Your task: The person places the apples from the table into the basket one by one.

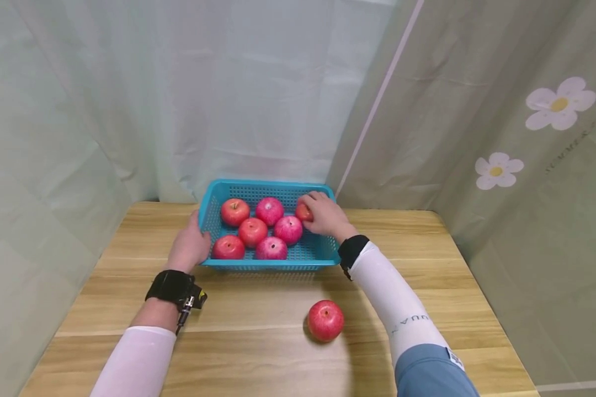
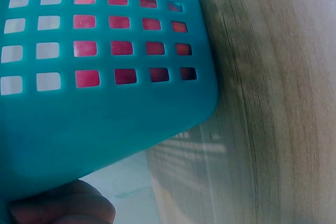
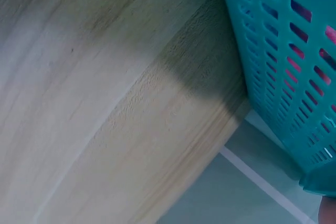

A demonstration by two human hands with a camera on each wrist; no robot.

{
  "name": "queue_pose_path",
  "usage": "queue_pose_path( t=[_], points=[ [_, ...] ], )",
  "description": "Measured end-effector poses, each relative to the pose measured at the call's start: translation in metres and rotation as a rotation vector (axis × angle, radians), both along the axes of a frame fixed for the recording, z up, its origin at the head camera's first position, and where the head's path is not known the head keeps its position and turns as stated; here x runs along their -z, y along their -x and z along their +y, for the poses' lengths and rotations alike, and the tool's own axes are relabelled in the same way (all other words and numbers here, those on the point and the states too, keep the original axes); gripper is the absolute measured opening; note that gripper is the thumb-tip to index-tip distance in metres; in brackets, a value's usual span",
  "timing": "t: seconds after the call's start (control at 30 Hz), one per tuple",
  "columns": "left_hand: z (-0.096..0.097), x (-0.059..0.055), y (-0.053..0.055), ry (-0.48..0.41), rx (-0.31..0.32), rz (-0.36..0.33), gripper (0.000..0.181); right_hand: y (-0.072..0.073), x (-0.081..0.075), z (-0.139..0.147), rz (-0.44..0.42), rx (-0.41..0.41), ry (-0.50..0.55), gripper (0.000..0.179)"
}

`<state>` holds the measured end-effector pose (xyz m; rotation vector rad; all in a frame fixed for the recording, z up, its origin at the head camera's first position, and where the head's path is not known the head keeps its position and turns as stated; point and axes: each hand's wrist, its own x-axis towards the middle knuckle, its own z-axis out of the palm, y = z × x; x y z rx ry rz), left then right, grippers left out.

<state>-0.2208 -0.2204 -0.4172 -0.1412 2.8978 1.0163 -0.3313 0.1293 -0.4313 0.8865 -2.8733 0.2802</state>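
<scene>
A blue perforated plastic basket (image 1: 273, 264) stands at the back of the wooden table, with several red and pink apples (image 1: 253, 232) in its left and middle part. My left hand (image 1: 189, 245) grips the basket's left rim; in the left wrist view its fingers (image 2: 68, 205) curl at the basket's edge. Inside the basket's right end, my right hand (image 1: 324, 214) holds a red apple (image 1: 304, 212) beside the others. Another red apple (image 1: 325, 320) sits on the table in front of the basket. In the right wrist view only a fingertip (image 3: 327, 211) shows by the basket rim.
The wooden table (image 1: 248, 353) runs back to a pale curtain (image 1: 268, 88) close behind the basket. More curtain with white flowers (image 1: 560, 103) hangs on the right. A black wrist strap (image 1: 171, 288) with a cable is on the left wrist.
</scene>
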Motion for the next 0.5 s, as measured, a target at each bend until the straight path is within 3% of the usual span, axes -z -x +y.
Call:
queue_pose_path(
  t=[0.17,0.27,0.4,0.5],
  points=[
    [0.001,0.002,0.003,0.014,0.002,0.02,0.068,-0.004,-0.002,0.007,0.003,-0.027,0.159,0.044],
    [0.002,0.005,0.003,0.03,0.008,0.013,0.068,-0.014,-0.003,0.015,-0.021,-0.051,0.221,0.039],
    [0.003,0.006,0.002,0.03,0.014,0.011,0.068,-0.039,-0.011,0.028,-0.065,-0.109,0.187,0.048],
    [0.005,0.005,0.001,0.031,0.02,0.018,0.067,-0.067,-0.016,0.04,-0.06,-0.172,0.181,0.055]
  ],
)
